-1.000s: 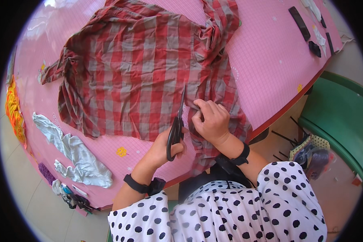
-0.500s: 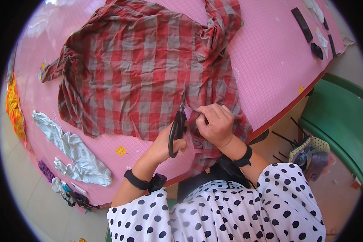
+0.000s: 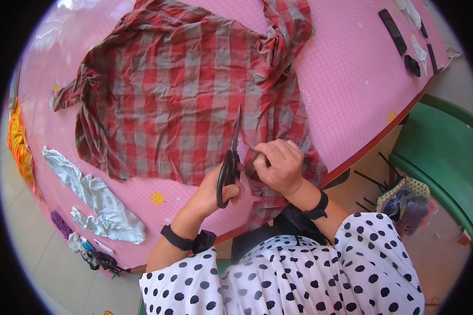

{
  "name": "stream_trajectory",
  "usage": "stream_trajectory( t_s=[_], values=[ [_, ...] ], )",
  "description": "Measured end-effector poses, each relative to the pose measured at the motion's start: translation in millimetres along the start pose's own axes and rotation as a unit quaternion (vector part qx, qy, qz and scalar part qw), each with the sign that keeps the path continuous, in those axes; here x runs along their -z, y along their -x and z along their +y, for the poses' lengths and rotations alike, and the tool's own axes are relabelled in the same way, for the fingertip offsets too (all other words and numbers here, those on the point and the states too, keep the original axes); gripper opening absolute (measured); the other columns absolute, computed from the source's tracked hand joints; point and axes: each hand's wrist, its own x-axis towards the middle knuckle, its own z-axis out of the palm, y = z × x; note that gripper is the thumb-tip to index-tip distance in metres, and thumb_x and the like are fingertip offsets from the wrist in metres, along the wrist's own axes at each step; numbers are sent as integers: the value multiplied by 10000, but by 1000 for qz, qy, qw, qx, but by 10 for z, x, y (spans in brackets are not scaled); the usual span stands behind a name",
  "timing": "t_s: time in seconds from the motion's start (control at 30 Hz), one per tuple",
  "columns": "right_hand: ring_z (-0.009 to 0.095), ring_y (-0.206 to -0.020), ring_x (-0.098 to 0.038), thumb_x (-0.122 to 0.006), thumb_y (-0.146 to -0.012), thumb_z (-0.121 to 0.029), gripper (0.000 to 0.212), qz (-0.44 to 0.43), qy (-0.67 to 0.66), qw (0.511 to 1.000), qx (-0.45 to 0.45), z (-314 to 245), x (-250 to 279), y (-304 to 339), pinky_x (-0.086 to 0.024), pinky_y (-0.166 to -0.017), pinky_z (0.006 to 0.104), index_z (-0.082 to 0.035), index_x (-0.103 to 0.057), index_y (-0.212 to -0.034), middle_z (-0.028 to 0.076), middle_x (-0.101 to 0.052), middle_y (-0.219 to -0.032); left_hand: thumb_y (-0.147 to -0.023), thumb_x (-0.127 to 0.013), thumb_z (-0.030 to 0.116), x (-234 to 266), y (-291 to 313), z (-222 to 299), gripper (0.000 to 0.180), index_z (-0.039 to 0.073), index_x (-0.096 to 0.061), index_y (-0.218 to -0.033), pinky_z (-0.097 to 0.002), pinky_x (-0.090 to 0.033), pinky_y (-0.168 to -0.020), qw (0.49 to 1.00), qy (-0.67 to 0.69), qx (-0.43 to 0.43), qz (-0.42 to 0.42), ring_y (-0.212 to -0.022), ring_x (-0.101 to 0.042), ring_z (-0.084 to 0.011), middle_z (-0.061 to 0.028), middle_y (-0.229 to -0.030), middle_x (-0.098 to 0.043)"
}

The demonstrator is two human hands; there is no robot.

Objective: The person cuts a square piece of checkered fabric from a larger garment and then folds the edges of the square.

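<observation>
A: Where was the plaid shirt (image 3: 168,100)?

B: It lay wrinkled on the pink table (image 3: 347,100), in front of the person, and some of its cloth hung near the body. I suppose it was put there so that both hands could reach it easily.

A: And how was the left hand (image 3: 209,190)?

B: It was curled around the black handles of the scissors (image 3: 229,164), with the blades pointing away from the body, beside a gap where the pink surface showed. (Whether some cloth lay between the blades, I could not tell.) This direction seemed sensible to me, because the sharp tip was turned away from both hands.

A: What about the right hand (image 3: 281,164)?

B: It was narrow, with the fingertips pinching an edge of the shirt just to the right of the scissors. Probably this grip served to hold the cloth steady near the blades.

A: Were other things near?

B: A pale blue cloth (image 3: 106,206) lay toward the left side, and a black strip (image 3: 392,31) lay far to the right. Perhaps they were put aside to give the shirt its room.
</observation>
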Motion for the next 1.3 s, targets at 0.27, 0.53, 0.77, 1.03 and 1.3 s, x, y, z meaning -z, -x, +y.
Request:
stream_trajectory(
  t_s=[0.27, 0.53, 0.77, 1.03, 1.3],
  values=[
    [239, -626, -602, -649, -661, 2, 217, 0, -4, 1000, 5, 18, 53, -40, -447, -572, 365, -56, -650, -870, 57, -615, -739, -717, -575, 40, -27, -139, 121, 592, -15, -417, -1285, -281, -453, -598, 1000, -11, -19, 3, -612, -567, -178, -130, -766, -626],
    [239, -624, -606, -651, -662, -3, 215, 1, -9, 1000, 4, 46, 86, -52, -449, -572, 365, -56, -653, -871, 55, -618, -733, -717, -561, 38, 2, -184, 110, 588, -35, -413, -1281, -288, -464, -603, 1000, 2, -15, -16, -615, -577, -182, -135, -761, -627],
    [232, -622, -605, -645, -666, 2, 195, 5, -14, 1000, 6, 58, 124, -88, -446, -570, 362, -53, -652, -853, 52, -625, -738, -750, -574, 43, -76, -137, 151, 485, -60, -486, -1216, -279, -440, -507, 999, 1, -27, 25, -565, -578, -153, -88, -702, -612],
    [235, -614, -595, -650, -652, 5, 212, 5, -13, 1000, 13, 17, 151, -109, -439, -561, 360, -50, -653, -857, 55, -627, -741, -729, -591, 73, -72, -237, 247, 475, -56, -531, -1182, -280, -444, -540, 998, -24, -49, 13, -604, -580, -147, -72, -707, -607],
    [237, -606, -590, -651, -645, 10, 231, 2, -19, 1000, 15, 33, 138, -89, -432, -552, 355, -49, -655, -868, 58, -626, -736, -724, -571, 69, -30, -209, 223, 516, -51, -488, -1219, -281, -446, -557, 999, -21, -41, 9, -600, -576, -160, -97, -725, -614]
  ],
)
